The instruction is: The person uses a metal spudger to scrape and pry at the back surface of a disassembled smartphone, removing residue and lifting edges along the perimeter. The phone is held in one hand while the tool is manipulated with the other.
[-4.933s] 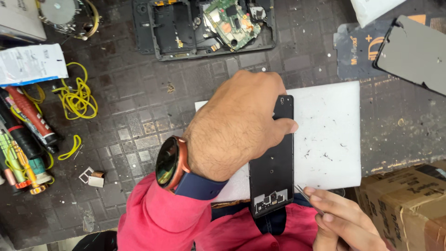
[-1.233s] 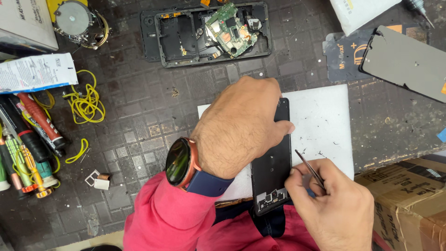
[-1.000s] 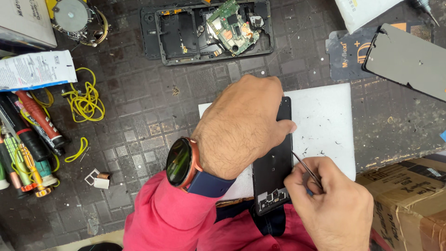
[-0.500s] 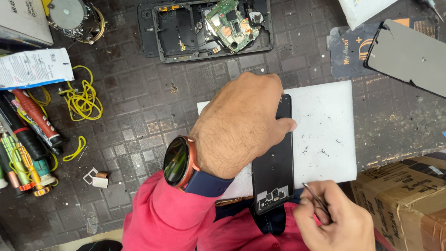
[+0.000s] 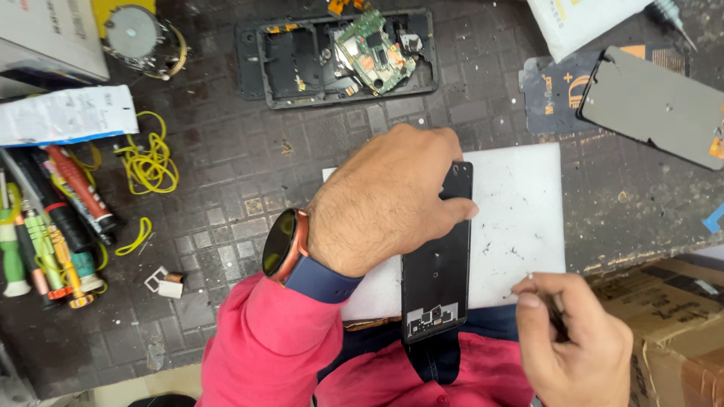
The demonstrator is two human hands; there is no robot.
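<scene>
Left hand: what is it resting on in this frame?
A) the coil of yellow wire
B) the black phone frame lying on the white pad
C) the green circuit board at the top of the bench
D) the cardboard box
B: the left hand lies spread over the black phone frame, pinning it on the white pad, apart from the other things.
</scene>
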